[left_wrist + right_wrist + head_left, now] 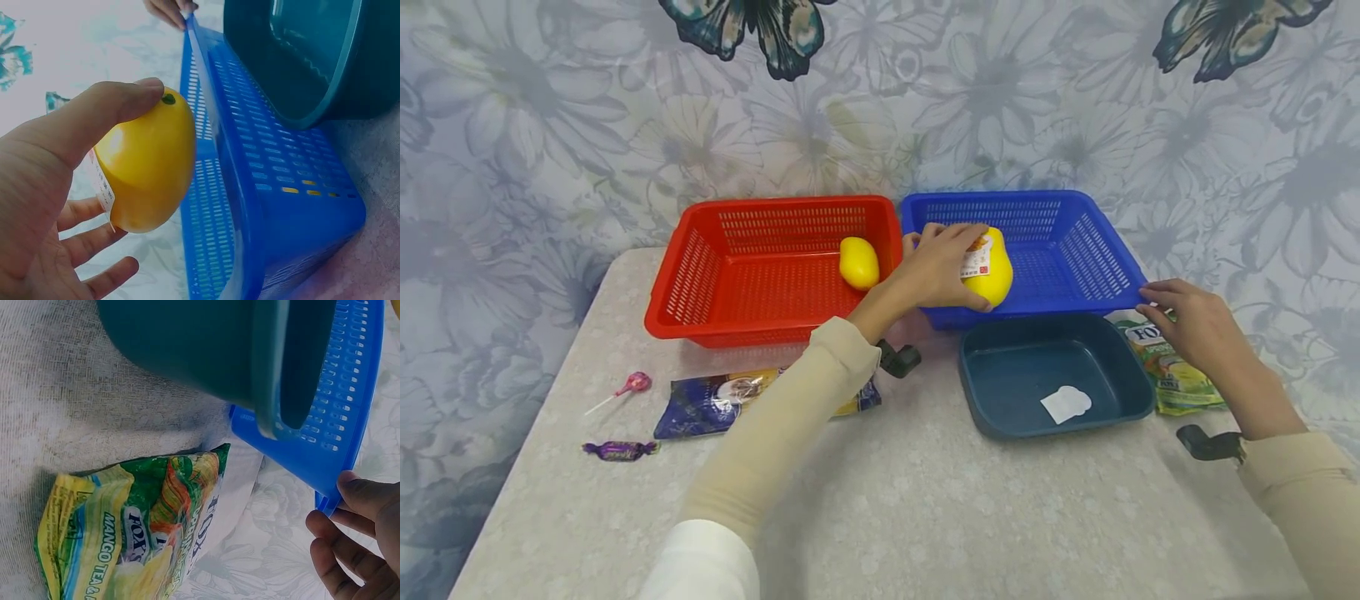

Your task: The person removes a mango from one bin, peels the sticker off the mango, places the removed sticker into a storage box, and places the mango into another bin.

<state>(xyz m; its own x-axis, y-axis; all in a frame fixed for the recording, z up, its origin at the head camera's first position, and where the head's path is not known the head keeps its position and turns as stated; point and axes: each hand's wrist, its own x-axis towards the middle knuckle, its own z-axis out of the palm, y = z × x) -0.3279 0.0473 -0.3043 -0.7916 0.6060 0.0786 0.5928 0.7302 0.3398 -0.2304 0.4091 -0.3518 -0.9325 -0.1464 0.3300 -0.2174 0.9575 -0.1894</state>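
Note:
My left hand [936, 267] holds a yellow mango [995, 271] over the left part of the blue basket [1037, 313]. A white printed label is stuck to the mango, and a small green mark shows near its top in the left wrist view, close to my thumb. At the basket's right front corner, my right hand [1195, 321] pinches the rim between thumb and fingers [356, 497]. A second yellow mango [859, 263] lies inside the red basket [760, 333], at its right side.
A teal tub [992, 425] with a white paper piece [1066, 404] stands before the blue basket. A green Fox's candy bag [150, 525] lies right of it. Leftward are a blue-and-gold packet [700, 406], partly behind my left arm, a lollipop [638, 382] and a purple wrapped candy [620, 451].

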